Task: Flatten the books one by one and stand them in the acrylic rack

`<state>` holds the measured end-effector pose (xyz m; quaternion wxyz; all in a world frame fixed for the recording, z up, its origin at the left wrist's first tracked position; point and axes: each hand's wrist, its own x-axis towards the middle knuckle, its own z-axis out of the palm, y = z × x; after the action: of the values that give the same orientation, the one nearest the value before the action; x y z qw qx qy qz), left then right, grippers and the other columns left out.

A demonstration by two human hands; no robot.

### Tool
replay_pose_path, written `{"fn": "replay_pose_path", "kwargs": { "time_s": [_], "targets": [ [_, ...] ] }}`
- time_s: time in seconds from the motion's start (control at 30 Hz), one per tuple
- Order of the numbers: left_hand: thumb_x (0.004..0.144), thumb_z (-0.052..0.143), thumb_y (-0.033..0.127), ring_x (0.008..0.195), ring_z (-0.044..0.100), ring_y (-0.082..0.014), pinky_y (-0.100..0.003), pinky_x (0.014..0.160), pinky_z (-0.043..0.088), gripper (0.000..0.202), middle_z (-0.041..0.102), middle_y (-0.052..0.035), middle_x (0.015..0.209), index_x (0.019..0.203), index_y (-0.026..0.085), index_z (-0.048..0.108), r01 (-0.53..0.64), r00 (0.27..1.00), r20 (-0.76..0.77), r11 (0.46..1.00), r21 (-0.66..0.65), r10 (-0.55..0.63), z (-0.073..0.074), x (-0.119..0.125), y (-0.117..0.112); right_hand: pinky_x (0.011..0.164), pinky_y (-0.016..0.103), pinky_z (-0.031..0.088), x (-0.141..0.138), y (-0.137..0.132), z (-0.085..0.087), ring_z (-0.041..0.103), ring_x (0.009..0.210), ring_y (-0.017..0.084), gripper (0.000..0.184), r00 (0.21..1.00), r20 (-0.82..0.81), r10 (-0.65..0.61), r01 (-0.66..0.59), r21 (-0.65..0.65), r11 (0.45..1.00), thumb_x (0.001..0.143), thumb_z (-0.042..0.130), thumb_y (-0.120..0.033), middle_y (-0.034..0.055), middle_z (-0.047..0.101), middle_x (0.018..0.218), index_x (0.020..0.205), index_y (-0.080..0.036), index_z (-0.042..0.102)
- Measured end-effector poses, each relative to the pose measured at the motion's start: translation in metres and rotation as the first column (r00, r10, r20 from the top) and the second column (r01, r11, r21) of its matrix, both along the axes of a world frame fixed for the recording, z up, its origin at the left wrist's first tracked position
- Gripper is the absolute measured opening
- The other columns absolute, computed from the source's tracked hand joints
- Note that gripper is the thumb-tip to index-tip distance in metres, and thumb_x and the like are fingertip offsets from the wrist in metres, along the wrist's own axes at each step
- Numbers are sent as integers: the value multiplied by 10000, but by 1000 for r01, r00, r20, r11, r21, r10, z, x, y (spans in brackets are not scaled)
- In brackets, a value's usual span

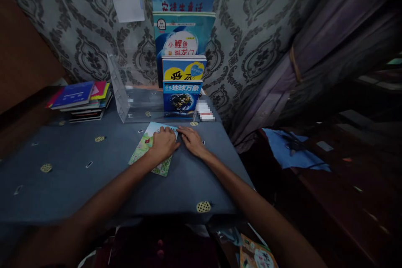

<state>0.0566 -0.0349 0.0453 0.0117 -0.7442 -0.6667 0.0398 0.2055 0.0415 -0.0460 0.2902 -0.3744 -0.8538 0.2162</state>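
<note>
A thin picture book [143,150] with a light blue and green cover lies slanted on the grey-blue tablecloth. Across its upper part rests my left hand [165,143], back up, fingers bent forward over the cover and thumb out to the right. My right hand [192,140] reaches in from the right, its fingertips closed at the book's upper right corner; whether a page is between them is hard to make out. Just beyond stands a clear stepped rack [117,92] holding upright books, the front one a blue book [181,96] with a globe.
At the left is a stack of books [73,94] topped by a blue one. A white paper [128,9] hangs on the patterned wall covering. To the right, a tied curtain [266,63] hangs past the table edge, and a blue cloth [292,148] lies on a dark surface.
</note>
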Motion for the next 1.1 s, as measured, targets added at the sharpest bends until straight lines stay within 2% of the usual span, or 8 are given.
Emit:
{"fn": "replay_pose_path", "kwargs": {
  "time_s": [0.13, 0.27, 0.4, 0.5, 0.73, 0.9, 1.0, 1.1],
  "targets": [
    [972, 574, 308, 1187, 592, -347, -403, 909, 519, 417, 656, -256, 1231, 1266, 19, 636, -26, 1000, -2, 999, -30, 26, 5, 10, 5, 1129, 499, 439, 3, 9, -7, 587, 1291, 243, 479, 998, -59, 13, -14, -24, 1000, 912, 464, -110, 83, 679, 1364, 1324, -242, 670],
    [974, 521, 230, 1157, 627, -350, -399, 890, 524, 368, 684, -268, 1184, 1221, -1, 667, -23, 1000, -7, 999, -34, 22, 7, 11, 6, 1117, 499, 462, 3, 14, -11, 615, 1259, 240, 498, 990, -135, -30, 17, -93, 995, 899, 458, -121, 84, 696, 1328, 1348, -228, 646],
    [981, 487, 233, 1091, 675, -347, -418, 870, 534, 327, 727, -236, 1103, 1120, 65, 731, 2, 1000, -3, 1000, -10, -2, 7, 6, 8, 1121, 477, 471, 2, 14, -12, 639, 1249, 215, 559, 969, -243, -35, -5, -159, 987, 897, 432, -110, 72, 702, 1325, 1424, -235, 567],
    [1008, 427, 256, 1044, 701, -333, -414, 860, 535, 370, 747, -208, 1054, 1040, 108, 765, 6, 1000, -6, 1000, -3, -6, 8, 2, 9, 1121, 479, 467, 3, 12, -10, 636, 1264, 219, 569, 959, -277, -55, 9, -165, 986, 902, 430, -112, 80, 711, 1314, 1451, -227, 526],
    [1013, 406, 261, 1066, 684, -337, -413, 852, 537, 400, 735, -212, 1064, 1045, 97, 770, 11, 1000, -21, 1000, 19, -10, 3, 4, 7, 1127, 451, 454, 4, 7, -6, 619, 1285, 215, 564, 958, -274, -86, 43, -158, 987, 910, 412, -120, 105, 694, 1337, 1464, -184, 492],
    [1006, 435, 267, 1086, 652, -348, -412, 812, 541, 387, 707, -237, 1108, 1128, 49, 731, 14, 999, -43, 1000, 17, -14, -1, 8, 3, 1120, 462, 452, 3, -5, 3, 614, 1263, 222, 527, 971, -225, -80, 67, -63, 996, 945, 398, -138, 95, 702, 1313, 1456, -202, 510],
    [1027, 426, 322, 1101, 641, -337, -395, 815, 538, 403, 708, -217, 1107, 1100, 80, 740, 50, 998, -35, 998, 32, -49, -3, -1, 4, 1100, 454, 465, 2, -12, 9, 631, 1201, 226, 478, 988, -144, -54, 55, -2, 999, 974, 404, -162, 77, 734, 1229, 1422, -229, 558],
    [1037, 422, 325, 1125, 634, -313, -399, 872, 536, 377, 713, -167, 1120, 1085, 141, 748, 115, 993, 20, 992, 51, -117, -7, -23, 4, 1062, 445, 491, 1, -16, 12, 643, 1152, 245, 420, 998, -58, -28, 30, 36, 999, 983, 440, -193, 103, 733, 1206, 1363, -207, 617]
  ]
}}
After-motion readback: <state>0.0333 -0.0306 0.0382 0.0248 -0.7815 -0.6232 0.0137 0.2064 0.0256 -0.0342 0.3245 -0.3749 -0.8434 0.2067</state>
